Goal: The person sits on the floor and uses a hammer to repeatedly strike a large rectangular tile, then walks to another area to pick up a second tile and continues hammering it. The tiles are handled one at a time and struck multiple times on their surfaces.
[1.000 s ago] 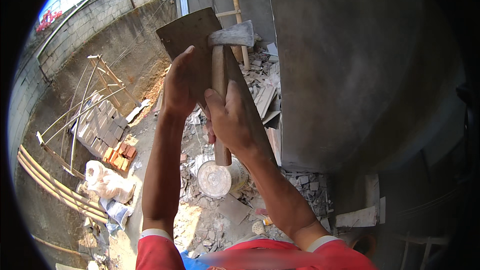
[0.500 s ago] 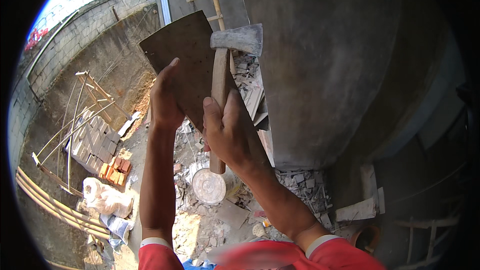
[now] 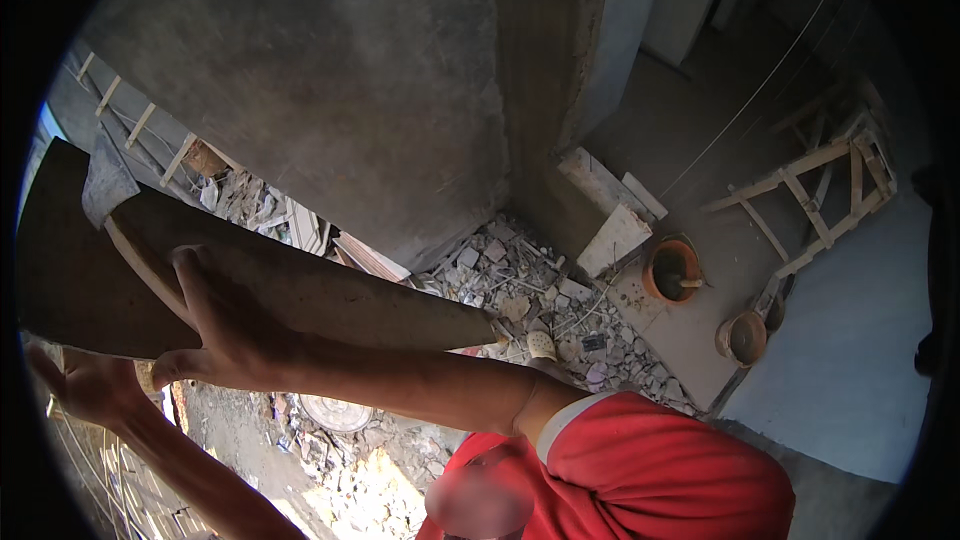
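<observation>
A long dark board [image 3: 300,280] slants across the left side, its wide end near my hands and its narrow end down by the rubble. My left hand [image 3: 90,385] is at its lower edge by the wide end, apparently gripping it; the fingers are partly hidden. In front of the board, my right hand [image 3: 225,330] is closed around the wooden handle of a hatchet [image 3: 108,185]. The hatchet's grey metal head points up and lies over the board's face, close to its far edge. The lower part of the handle is hidden by my right hand.
Broken rubble [image 3: 510,275] lies along the foot of a grey plastered wall [image 3: 340,90]. A round pale lid [image 3: 337,412] sits below my right forearm. To the right are an orange bucket [image 3: 672,270], another bucket [image 3: 742,338] and a wooden frame [image 3: 815,205]. A bamboo ladder [image 3: 140,125] leans at upper left.
My view has swung to the right, so hands, board and hatchet now appear farther left. The buckets and wooden frame show more fully. Both hands stay by the board and hatchet.
</observation>
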A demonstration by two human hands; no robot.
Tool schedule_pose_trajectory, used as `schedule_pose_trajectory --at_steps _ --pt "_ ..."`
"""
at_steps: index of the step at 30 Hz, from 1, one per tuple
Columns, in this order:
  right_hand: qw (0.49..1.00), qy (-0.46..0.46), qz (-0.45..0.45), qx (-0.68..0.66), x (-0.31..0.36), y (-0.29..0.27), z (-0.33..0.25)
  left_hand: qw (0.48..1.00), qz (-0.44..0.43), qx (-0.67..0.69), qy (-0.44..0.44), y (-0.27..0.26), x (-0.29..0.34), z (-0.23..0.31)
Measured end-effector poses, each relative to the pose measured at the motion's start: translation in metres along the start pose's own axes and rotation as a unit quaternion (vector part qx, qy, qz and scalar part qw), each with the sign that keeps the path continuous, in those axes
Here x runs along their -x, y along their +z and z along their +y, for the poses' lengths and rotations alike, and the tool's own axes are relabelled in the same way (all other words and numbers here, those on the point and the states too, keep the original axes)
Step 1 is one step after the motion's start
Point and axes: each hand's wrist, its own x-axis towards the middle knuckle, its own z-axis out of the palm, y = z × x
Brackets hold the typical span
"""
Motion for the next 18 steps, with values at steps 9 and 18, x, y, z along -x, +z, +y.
schedule_pose_trajectory --at_steps 9,18 --pt "0.992 0.106 -0.031 0.057 -0.053 -0.072 0.022 0.996 -0.054 0.061 -0.047 -0.014 -0.036 -0.031" --pt "0.985 0.159 -0.047 -0.039 -0.065 -0.087 0.033 0.988 -0.074 0.097 -0.091 -0.02 -0.021 -0.065"
